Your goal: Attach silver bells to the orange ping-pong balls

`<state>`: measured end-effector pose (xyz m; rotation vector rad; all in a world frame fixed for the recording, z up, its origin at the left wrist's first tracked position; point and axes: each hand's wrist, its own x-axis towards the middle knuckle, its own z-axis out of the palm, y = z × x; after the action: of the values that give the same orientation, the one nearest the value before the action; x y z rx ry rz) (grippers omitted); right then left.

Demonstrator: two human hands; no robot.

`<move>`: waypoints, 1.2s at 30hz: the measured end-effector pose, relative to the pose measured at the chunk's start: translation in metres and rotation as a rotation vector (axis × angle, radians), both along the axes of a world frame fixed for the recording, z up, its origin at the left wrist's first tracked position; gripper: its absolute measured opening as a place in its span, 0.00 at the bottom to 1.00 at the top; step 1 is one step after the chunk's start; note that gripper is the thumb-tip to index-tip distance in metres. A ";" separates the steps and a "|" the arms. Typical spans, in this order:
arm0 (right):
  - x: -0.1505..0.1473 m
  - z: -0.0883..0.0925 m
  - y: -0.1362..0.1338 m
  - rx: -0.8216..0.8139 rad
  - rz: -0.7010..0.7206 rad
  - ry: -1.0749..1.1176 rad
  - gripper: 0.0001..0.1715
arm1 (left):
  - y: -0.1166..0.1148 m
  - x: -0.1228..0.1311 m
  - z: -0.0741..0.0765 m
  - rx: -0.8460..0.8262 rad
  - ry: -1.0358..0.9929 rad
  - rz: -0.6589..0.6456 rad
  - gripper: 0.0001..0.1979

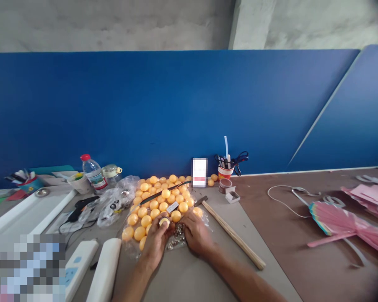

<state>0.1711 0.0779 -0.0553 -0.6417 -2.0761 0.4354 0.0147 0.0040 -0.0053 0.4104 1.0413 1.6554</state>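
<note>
From the head view, we look across a grey tabletop (239, 247) whose far edge meets a smooth blue partition (164, 109) below a grey concrete wall (113, 25). Reaching in from the near edge, the left hand (155, 243) grips a pale yellow round piece (164, 222), while the right hand (197, 234) curls beside small shiny metal pieces (177, 240) between the hands; whether it grasps any, we cannot tell. Glossy orange balls (146, 221) spread just beyond both hands, toward the far edge.

Bare left hand (154, 247) and bare right hand (197, 235), uncovered forearms (236, 270) tapering toward narrower wrists (210, 250).
</note>
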 end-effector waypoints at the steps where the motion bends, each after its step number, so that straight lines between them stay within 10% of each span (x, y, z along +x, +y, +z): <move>1: 0.000 -0.001 -0.001 0.014 -0.004 -0.052 0.16 | 0.000 0.000 0.000 -0.006 0.008 0.008 0.29; 26: 0.000 -0.005 -0.003 -0.007 -0.045 -0.239 0.09 | 0.001 0.003 -0.009 -0.017 0.087 -0.004 0.26; 36: -0.002 -0.004 0.000 -0.087 -0.075 0.028 0.13 | -0.002 0.002 -0.010 -0.033 0.087 -0.009 0.26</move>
<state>0.1695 0.0778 -0.0596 -0.7582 -2.0087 0.4915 0.0172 0.0023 -0.0150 0.4683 1.1284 1.6220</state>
